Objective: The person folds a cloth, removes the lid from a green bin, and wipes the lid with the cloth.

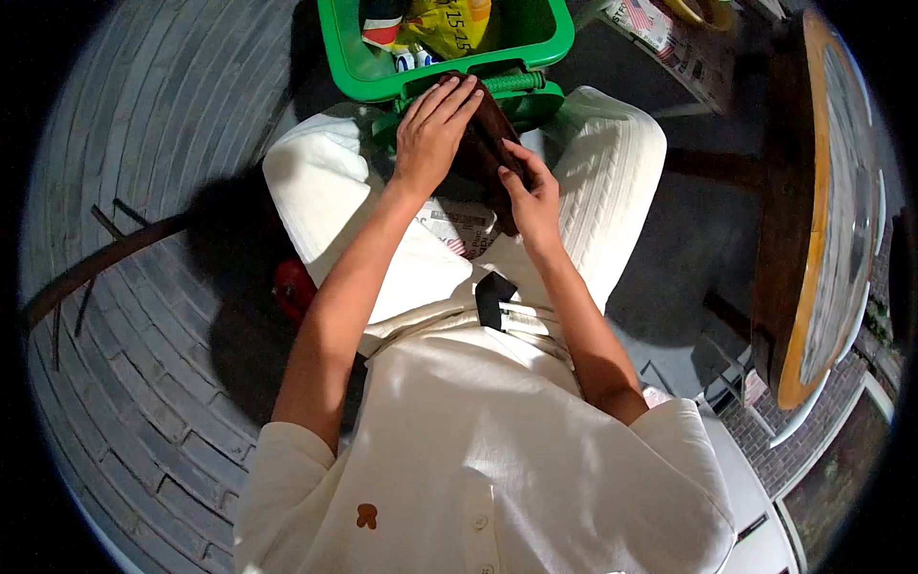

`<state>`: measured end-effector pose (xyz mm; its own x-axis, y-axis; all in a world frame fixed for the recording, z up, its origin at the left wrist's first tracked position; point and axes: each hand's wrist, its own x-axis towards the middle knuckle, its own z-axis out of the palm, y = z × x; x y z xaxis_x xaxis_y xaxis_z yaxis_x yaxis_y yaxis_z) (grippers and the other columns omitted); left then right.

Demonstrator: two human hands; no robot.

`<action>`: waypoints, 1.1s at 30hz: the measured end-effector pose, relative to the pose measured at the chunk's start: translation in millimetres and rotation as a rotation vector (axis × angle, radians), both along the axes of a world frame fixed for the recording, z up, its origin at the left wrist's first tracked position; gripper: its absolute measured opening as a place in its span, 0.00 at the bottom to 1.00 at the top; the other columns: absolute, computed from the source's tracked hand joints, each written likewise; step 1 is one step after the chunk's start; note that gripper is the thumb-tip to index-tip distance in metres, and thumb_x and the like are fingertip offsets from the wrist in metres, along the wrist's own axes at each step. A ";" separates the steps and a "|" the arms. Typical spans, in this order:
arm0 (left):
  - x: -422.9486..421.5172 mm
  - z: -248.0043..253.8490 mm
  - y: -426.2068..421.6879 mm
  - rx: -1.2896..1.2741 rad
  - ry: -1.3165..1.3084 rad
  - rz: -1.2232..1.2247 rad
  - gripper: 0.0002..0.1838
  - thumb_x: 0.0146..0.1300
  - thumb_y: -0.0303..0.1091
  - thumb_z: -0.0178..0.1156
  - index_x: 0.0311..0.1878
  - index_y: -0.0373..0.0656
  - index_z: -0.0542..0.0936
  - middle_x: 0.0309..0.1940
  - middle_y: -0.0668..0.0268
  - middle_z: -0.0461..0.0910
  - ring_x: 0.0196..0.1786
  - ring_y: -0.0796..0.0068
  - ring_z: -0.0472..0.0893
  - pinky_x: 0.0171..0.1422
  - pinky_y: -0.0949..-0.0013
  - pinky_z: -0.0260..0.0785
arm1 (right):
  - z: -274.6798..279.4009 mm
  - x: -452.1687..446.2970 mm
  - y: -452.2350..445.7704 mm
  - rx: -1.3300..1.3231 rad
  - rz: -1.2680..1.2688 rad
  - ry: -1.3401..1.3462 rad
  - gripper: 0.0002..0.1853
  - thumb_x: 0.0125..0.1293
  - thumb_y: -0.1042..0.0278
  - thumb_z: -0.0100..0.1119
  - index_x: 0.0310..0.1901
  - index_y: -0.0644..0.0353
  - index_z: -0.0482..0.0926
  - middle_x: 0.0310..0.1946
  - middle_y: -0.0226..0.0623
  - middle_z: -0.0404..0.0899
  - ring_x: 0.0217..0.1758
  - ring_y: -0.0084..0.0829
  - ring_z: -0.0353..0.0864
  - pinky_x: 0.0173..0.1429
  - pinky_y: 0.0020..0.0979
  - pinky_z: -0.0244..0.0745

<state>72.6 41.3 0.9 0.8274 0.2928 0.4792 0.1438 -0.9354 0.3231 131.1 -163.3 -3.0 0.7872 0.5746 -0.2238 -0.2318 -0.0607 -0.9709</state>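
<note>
In the head view, a long, dark-brown object (492, 122) lies between the knees, beside a green plastic bin (357, 84). The left hand (433, 134) rests on it, fingers slightly spread; the right hand (535, 196) pinches its side between thumb and fingers.

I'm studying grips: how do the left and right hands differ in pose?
The left hand lies over the far part of the brown object, fingers outstretched; the right hand holds it nearer the body, thumb apart from bent fingers. Both are bare.
</note>
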 end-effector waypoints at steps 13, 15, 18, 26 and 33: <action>30.7 9.9 -0.5 -0.265 -0.020 0.097 0.15 0.79 0.31 0.69 0.65 0.46 0.93 0.63 0.63 0.94 0.64 0.55 0.91 0.69 0.51 0.82 | 13.8 9.8 21.0 -0.015 -0.075 0.274 0.21 0.82 0.80 0.66 0.73 0.63 0.85 0.62 0.34 0.90 0.62 0.25 0.86 0.71 0.28 0.79; 17.2 1.7 6.7 -0.165 -0.045 0.053 0.16 0.79 0.30 0.69 0.66 0.47 0.93 0.64 0.65 0.94 0.65 0.57 0.91 0.72 0.53 0.80 | 18.9 2.7 15.9 -0.024 -0.063 0.295 0.21 0.82 0.80 0.67 0.73 0.63 0.85 0.62 0.34 0.90 0.62 0.25 0.86 0.71 0.28 0.79; -0.4 -5.8 26.9 -0.042 -0.070 -0.033 0.16 0.78 0.30 0.70 0.65 0.49 0.93 0.67 0.70 0.93 0.68 0.63 0.90 0.78 0.55 0.75 | 15.9 -2.9 7.7 -0.018 -0.031 0.321 0.21 0.83 0.78 0.67 0.74 0.62 0.85 0.62 0.33 0.89 0.62 0.25 0.85 0.70 0.29 0.79; -55.0 23.7 59.4 -0.014 0.023 -0.038 0.15 0.73 0.27 0.73 0.60 0.47 0.95 0.63 0.67 0.95 0.66 0.61 0.90 0.75 0.55 0.78 | 11.0 -29.5 41.9 -0.036 0.239 0.294 0.23 0.84 0.75 0.70 0.76 0.59 0.83 0.61 0.30 0.89 0.60 0.22 0.84 0.66 0.26 0.79; -93.0 17.5 32.3 -0.264 -0.047 0.364 0.10 0.76 0.22 0.69 0.56 0.40 0.91 0.61 0.59 0.91 0.63 0.51 0.89 0.69 0.53 0.80 | 18.3 -50.6 61.8 -0.019 0.387 0.282 0.20 0.82 0.75 0.69 0.72 0.65 0.85 0.62 0.37 0.90 0.65 0.27 0.85 0.72 0.30 0.78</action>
